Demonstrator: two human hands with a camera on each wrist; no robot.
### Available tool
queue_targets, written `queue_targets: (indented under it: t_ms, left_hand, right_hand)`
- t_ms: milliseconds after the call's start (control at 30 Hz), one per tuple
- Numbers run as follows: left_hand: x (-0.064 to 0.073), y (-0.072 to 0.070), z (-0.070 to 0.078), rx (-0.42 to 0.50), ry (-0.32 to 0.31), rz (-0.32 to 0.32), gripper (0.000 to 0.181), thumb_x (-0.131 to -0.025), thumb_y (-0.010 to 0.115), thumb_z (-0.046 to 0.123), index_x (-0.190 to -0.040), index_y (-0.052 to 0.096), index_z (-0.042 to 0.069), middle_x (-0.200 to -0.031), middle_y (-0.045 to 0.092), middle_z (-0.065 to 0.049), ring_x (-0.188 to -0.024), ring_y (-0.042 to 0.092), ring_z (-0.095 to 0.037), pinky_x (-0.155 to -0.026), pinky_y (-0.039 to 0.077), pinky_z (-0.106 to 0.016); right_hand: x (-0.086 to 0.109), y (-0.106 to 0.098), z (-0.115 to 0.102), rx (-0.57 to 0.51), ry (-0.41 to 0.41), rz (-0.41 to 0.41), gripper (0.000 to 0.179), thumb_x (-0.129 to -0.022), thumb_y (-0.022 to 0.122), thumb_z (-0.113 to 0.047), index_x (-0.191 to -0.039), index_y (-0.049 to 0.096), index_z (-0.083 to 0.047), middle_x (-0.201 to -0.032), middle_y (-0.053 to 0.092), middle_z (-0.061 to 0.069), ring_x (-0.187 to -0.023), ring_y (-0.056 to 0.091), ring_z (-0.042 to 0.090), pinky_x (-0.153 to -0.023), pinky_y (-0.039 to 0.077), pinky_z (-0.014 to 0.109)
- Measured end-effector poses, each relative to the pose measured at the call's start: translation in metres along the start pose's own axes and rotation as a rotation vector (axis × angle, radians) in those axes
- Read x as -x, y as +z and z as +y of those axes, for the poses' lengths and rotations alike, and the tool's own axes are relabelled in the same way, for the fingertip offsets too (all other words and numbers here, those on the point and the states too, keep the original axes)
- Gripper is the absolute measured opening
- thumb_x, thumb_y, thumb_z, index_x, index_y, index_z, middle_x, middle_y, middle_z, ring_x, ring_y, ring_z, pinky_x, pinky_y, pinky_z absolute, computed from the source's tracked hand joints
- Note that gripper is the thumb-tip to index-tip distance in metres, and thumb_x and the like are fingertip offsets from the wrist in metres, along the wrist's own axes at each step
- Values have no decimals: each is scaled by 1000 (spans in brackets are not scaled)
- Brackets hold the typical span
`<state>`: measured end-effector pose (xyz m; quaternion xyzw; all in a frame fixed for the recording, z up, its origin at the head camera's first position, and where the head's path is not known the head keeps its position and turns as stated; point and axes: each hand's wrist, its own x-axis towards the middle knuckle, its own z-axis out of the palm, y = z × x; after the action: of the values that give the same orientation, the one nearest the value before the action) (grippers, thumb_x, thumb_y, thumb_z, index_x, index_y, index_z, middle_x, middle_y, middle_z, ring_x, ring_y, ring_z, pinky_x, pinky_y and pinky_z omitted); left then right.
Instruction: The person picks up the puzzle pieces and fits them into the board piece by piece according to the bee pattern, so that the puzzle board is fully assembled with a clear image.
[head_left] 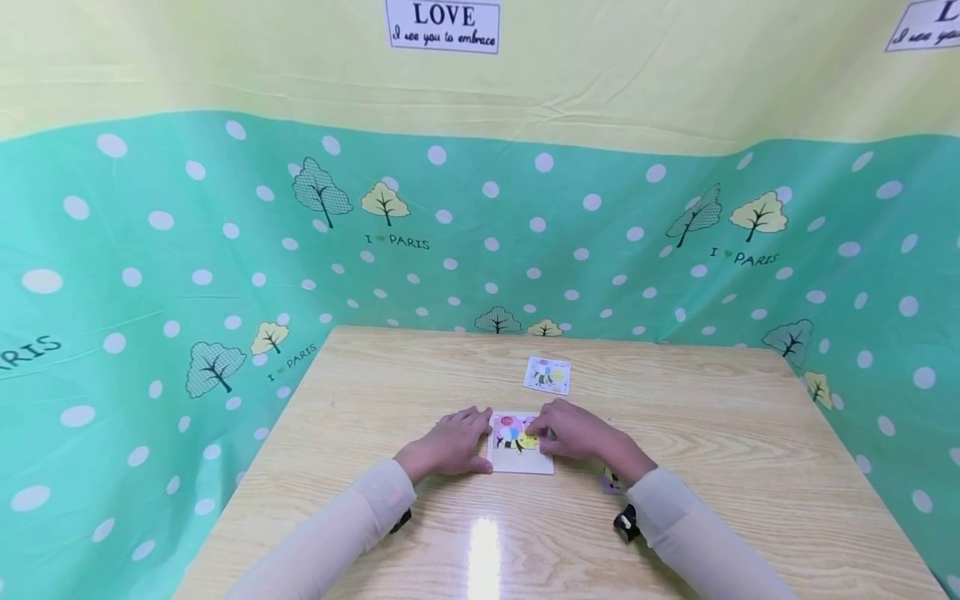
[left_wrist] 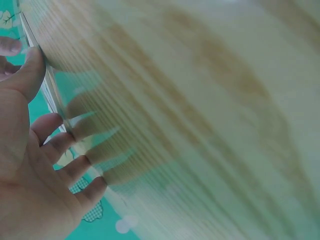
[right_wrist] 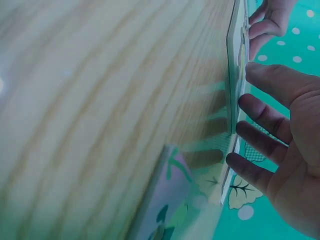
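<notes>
A square white puzzle board (head_left: 521, 462) lies flat on the table, its upper part covered by a colourful picture with a striped bee (head_left: 510, 440). My left hand (head_left: 452, 443) rests at the board's left edge, thumb low and fingers higher up. In the left wrist view those fingers (left_wrist: 65, 170) are spread and lightly bent, tips on the table. From the right, my right hand (head_left: 576, 431) reaches over the board and touches the picture near the yellow part. The right wrist view shows its thumb at the board (right_wrist: 235, 65) and its other fingers (right_wrist: 252, 172) extended.
A picture card (head_left: 547, 375) with a similar bee lies behind the board. Partly hidden under my right forearm is a pink puzzle piece (head_left: 611, 481), seen closer in the right wrist view. A dotted green curtain (head_left: 465, 225) hangs along the wooden table's (head_left: 720, 467) back and sides.
</notes>
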<state>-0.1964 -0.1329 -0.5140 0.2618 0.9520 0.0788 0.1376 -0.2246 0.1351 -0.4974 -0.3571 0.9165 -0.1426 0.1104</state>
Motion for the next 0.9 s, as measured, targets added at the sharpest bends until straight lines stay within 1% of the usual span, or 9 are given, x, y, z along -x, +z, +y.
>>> queue_targets:
  t_ms: [67,167,267,467,600,767,900]
  left_hand:
    - [0,0,0,-2,-1,1,81,-90,67,61,-152,46,13,-167,31,-11,-154,31,-34,-122,34,-58]
    - [-1,1,-1,-6,-5,1,85,-90,68,61,-154,43,12,-167,31,-10,-154,31,-34,-121,34,-58]
    - [-1,2,-1,-7,-6,2,88,-89,69,60,-156,39,10,-167,32,-11,-154,31,-34,-121,34,-59]
    - [-1,3,0,-4,-1,7,89,-89,69,60,-156,38,10,-167,32,-11,-154,32,-34,-121,35,-59]
    - [-1,4,0,-11,3,11,88,-89,69,60,-155,40,10,-167,33,-10,-154,32,-34,-120,35,-59]
    - [0,1,1,-7,14,25,86,-89,71,59,-153,43,9,-165,36,-11,-152,34,-34,-118,38,-60]
    - [0,1,0,-12,14,25,86,-89,70,59,-153,42,9,-165,36,-11,-152,34,-34,-118,38,-59]
  right_hand:
    - [3,-1,0,-32,4,3,32,-91,72,-18,-122,75,-20,-105,72,-5,-99,61,14,-94,54,38]
    - [6,-2,1,-63,11,13,30,-92,72,-19,-122,74,-18,-112,74,-2,-107,63,18,-100,54,42]
    - [10,-2,4,-54,14,17,31,-92,72,-20,-123,74,-18,-116,74,-2,-111,64,18,-102,53,42]
    - [19,-4,9,-38,2,35,30,-91,72,-17,-121,75,-17,-116,74,0,-111,64,21,-102,53,44]
    - [29,-5,12,-31,23,45,30,-91,73,-17,-121,75,-17,-116,73,-1,-112,64,20,-102,54,44]
    - [42,-7,16,-35,53,38,30,-90,75,-18,-120,75,-16,-115,73,-2,-110,63,19,-101,54,43]
    - [53,-8,18,-32,47,40,30,-90,75,-17,-119,75,-15,-113,74,-1,-107,64,18,-97,55,43]
